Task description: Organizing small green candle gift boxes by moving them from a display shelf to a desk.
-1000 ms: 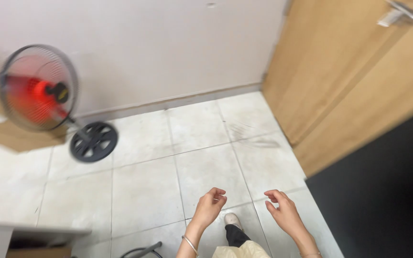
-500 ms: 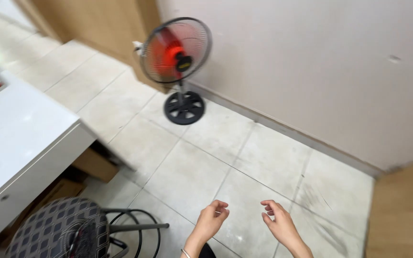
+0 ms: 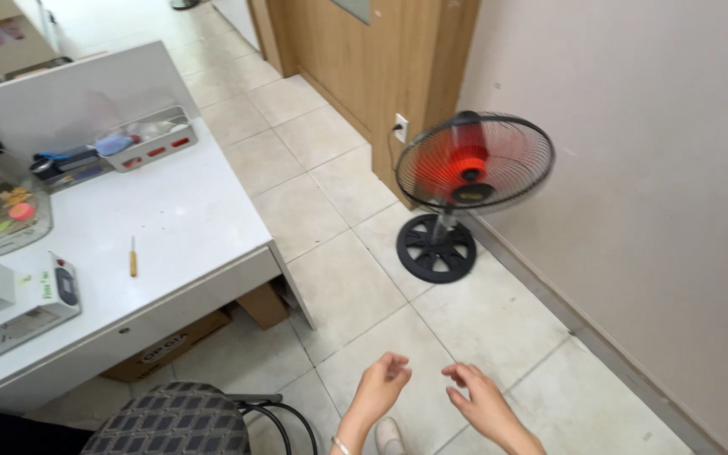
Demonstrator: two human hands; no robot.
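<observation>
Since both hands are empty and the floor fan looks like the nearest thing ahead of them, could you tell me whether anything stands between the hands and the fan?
Nothing visible does. Only bare floor tiles lie between the left hand, the right hand and the floor fan. The chair and white desk sit off to the left.

Your forearms cut off at the bottom edge, your shoe (image 3: 389,436) half out of frame there, chair (image 3: 174,419) seat cropped at lower left, box (image 3: 166,349) mostly hidden under the desk (image 3: 187,211), tray (image 3: 147,139) contents at upper left too small to tell, fan (image 3: 473,163) blades blurred behind the grille.
</observation>
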